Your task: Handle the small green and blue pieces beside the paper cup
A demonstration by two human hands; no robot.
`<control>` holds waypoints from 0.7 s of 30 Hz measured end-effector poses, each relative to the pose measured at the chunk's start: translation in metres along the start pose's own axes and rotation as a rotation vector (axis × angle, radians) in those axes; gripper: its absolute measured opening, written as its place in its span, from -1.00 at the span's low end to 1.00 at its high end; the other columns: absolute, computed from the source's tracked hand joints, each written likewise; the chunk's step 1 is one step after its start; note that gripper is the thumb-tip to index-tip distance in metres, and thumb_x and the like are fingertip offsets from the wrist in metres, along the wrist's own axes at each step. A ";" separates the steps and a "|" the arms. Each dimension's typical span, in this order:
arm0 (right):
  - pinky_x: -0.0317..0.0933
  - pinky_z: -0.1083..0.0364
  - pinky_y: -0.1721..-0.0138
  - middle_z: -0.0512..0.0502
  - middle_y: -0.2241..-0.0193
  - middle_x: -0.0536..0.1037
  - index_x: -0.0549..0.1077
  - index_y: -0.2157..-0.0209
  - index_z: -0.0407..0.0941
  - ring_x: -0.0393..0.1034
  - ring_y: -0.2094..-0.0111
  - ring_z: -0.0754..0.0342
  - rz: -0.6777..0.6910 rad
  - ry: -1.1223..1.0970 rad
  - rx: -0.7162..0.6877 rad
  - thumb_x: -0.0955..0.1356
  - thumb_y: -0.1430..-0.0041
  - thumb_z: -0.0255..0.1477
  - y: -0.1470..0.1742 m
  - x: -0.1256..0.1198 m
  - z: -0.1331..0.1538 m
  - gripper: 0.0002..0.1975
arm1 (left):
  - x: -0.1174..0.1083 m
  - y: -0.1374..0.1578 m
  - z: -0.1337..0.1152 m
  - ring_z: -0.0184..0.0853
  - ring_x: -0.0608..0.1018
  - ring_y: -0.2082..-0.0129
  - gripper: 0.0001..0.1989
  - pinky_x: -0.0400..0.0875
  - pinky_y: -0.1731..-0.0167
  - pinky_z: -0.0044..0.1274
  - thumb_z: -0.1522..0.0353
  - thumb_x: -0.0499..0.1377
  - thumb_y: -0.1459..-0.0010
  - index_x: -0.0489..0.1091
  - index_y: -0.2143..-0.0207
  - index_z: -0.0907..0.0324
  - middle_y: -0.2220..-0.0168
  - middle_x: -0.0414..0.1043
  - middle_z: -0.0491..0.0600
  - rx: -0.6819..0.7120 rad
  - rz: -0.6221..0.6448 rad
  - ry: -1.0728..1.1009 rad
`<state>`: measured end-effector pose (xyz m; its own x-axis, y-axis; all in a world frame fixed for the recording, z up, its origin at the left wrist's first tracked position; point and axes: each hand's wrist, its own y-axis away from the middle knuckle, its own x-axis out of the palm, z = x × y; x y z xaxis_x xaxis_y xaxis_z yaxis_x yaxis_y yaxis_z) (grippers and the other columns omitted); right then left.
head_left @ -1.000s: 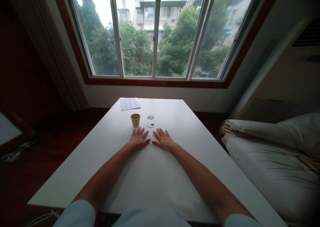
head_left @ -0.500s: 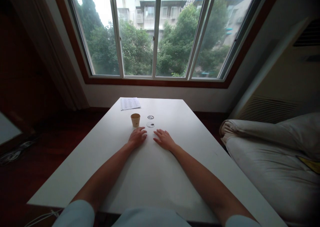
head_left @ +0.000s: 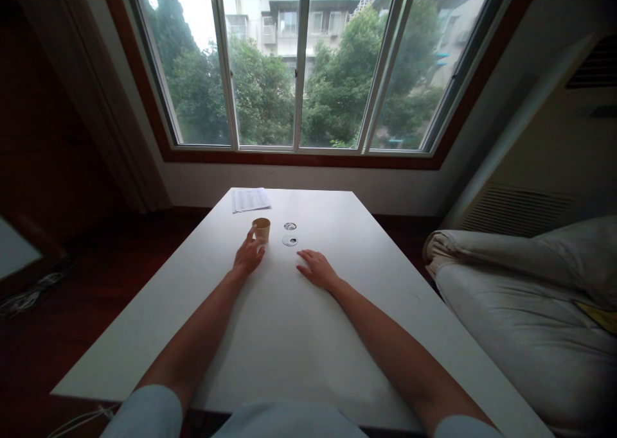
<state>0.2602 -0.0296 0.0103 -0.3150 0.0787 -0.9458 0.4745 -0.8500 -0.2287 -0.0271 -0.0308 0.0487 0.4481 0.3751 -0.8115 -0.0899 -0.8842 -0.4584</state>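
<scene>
A brown paper cup (head_left: 263, 228) stands upright on the white table (head_left: 299, 348). My left hand (head_left: 249, 255) is at the cup's near left side, fingers and thumb apart around its lower front; whether they touch it I cannot tell. My right hand (head_left: 318, 270) lies flat on the table with its fingers stretched out, holding nothing. Just beyond its fingertips are two round pieces with dark markings, a nearer disc (head_left: 290, 241) and a farther disc (head_left: 290, 226).
Printed sheets of paper (head_left: 251, 200) lie at the table's far left corner. A cloth-covered sofa (head_left: 511, 309) stands along the right, with a window (head_left: 299, 72) beyond the table. Cables (head_left: 29, 297) lie on the floor at left.
My left hand has moved left and slightly forward, from the table in front of the cup to the cup's side, with its fingers spread. My right hand has stayed put.
</scene>
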 end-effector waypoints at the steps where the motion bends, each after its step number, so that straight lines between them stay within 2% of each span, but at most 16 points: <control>1: -0.08 -0.12 -0.31 -0.16 -0.28 0.26 0.21 -0.30 0.00 0.12 -0.29 -0.08 0.003 0.000 -0.005 0.20 -0.35 -0.09 0.000 0.000 0.000 -0.43 | 0.000 0.000 0.000 -0.20 0.45 -0.07 -0.75 0.50 0.04 -0.36 0.31 0.04 -0.27 0.43 0.06 0.08 -0.38 -0.03 -0.04 0.000 -0.023 -0.009; 6: -0.06 -0.12 -0.31 -0.18 -0.27 0.26 0.21 -0.31 -0.02 0.11 -0.29 -0.08 0.004 -0.004 -0.014 0.20 -0.35 -0.10 0.000 -0.001 0.000 -0.42 | 0.000 0.000 -0.002 -0.23 0.45 -0.01 -0.76 0.45 0.02 -0.42 0.32 0.04 -0.27 0.47 0.13 0.10 -0.07 0.31 0.04 0.034 -0.065 -0.033; 10: -0.07 -0.12 -0.31 -0.17 -0.28 0.26 0.20 -0.31 0.00 0.11 -0.30 -0.08 0.008 -0.004 -0.010 0.21 -0.34 -0.10 -0.001 -0.001 0.001 -0.42 | 0.000 -0.001 -0.004 -0.24 0.45 0.05 -0.74 0.43 0.00 -0.41 0.32 0.02 -0.29 0.50 0.23 0.11 0.09 0.38 0.05 0.065 -0.082 -0.026; 15: -0.04 -0.09 -0.30 -0.17 -0.26 0.29 0.17 -0.32 -0.01 0.15 -0.27 -0.07 -0.011 -0.025 -0.013 0.22 -0.34 -0.12 -0.001 -0.004 0.003 -0.41 | 0.004 0.005 -0.020 -0.27 0.47 0.11 -0.75 0.43 0.03 -0.43 0.33 0.02 -0.28 0.51 0.28 0.12 0.12 0.40 0.04 0.163 -0.064 0.099; 21: 0.02 -0.08 -0.27 -0.18 -0.27 0.26 0.03 -0.37 -0.03 0.15 -0.26 -0.07 -0.114 -0.123 -0.012 0.24 -0.32 -0.17 0.000 -0.010 0.007 -0.34 | 0.008 0.016 -0.050 -0.30 0.49 0.07 -0.78 0.43 0.00 -0.43 0.37 0.05 -0.26 0.51 0.25 0.13 0.05 0.42 0.04 0.316 0.028 0.282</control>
<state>0.2571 -0.0340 0.0219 -0.4655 0.1090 -0.8783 0.4397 -0.8327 -0.3365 0.0193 -0.0554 0.0531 0.6636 0.2223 -0.7143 -0.3541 -0.7477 -0.5617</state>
